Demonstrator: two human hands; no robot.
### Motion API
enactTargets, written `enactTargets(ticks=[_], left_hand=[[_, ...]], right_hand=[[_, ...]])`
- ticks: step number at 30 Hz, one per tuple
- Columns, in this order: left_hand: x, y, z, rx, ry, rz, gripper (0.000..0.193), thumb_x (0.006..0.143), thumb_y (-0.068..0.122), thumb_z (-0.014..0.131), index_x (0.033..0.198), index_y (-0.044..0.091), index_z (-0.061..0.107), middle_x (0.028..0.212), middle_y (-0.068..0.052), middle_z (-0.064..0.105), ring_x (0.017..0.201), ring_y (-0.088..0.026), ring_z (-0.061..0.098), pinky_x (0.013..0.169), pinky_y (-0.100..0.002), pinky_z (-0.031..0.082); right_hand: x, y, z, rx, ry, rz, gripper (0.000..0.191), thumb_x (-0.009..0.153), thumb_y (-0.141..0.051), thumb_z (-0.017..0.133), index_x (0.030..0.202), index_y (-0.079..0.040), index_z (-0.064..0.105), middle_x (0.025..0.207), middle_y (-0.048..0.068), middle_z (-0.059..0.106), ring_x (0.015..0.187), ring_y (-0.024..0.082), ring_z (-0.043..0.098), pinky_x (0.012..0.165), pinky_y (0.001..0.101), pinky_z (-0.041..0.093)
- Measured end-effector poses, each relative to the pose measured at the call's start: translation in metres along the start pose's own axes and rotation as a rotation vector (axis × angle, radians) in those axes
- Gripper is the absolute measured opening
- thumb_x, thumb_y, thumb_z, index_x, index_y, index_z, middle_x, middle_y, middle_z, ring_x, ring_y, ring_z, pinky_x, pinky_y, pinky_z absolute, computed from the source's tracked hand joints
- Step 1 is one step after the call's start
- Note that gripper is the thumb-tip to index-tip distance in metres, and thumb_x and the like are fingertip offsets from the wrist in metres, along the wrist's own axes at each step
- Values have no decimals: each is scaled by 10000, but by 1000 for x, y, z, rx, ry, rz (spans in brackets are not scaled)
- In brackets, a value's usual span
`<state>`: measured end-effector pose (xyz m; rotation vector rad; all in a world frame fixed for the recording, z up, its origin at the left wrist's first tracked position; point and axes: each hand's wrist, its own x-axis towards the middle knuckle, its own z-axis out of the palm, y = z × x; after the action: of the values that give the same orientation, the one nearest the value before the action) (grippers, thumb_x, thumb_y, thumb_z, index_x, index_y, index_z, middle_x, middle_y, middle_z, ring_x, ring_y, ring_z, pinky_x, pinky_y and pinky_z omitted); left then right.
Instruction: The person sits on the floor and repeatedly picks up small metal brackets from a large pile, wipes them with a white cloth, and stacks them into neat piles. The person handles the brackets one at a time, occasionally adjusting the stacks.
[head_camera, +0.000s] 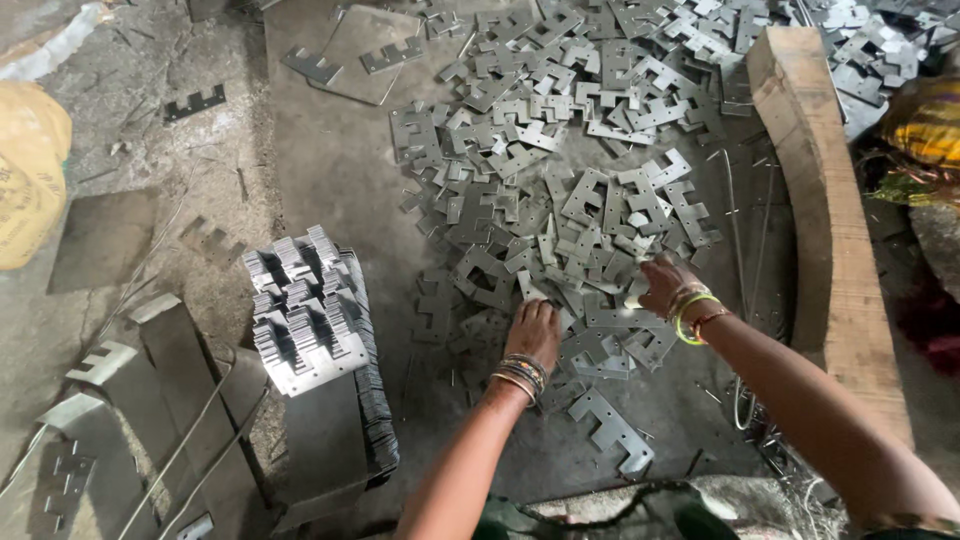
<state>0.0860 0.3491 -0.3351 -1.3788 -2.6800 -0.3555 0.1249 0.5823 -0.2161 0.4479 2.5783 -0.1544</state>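
Both hands reach into the heap of flat stamped metal plates (560, 215) on the floor. The left hand (533, 332) presses spread fingers on plates beneath them; the right hand (667, 285) pinches one plate's edge (grip partly hidden). Best to lift single plates by their edges, aligning notches as in the neat stack (305, 305) left of the fingers.

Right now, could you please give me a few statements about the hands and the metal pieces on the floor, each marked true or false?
1. Both hands reach into the scattered metal plates. True.
2. The left hand lifts a hammer. False: it rests on the flat plates.
3. A neat stack of plates stands left of the hands. True.
4. The right hand rests on the wooden block. False: it is on the plates, apart from the block.
5. Both wrists are bare. False: both wear bangles.
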Motion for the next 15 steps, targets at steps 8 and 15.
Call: enactTargets(ticks=[8,15], left_hand=[[-72,15,-7,84,26,64,230,876,160,612,1040,26,703,1106,-159,626,1134,-355,577,1092,-514,415],[-88,10,-66,30,8,267,221,831,132,660,1028,39,694,1037,-128,611,1068,-307,586,1046,-481,454]], right_hand=[[-52,-2,55,60,102,-252,723,812,-301,762,1462,-211,457,1364,86,501,1350,322,481,1081,415,484],[-46,-6,60,43,83,-192,770,771,-284,807,1458,-207,468,1357,68,534,1342,339,474,1113,461,453]])
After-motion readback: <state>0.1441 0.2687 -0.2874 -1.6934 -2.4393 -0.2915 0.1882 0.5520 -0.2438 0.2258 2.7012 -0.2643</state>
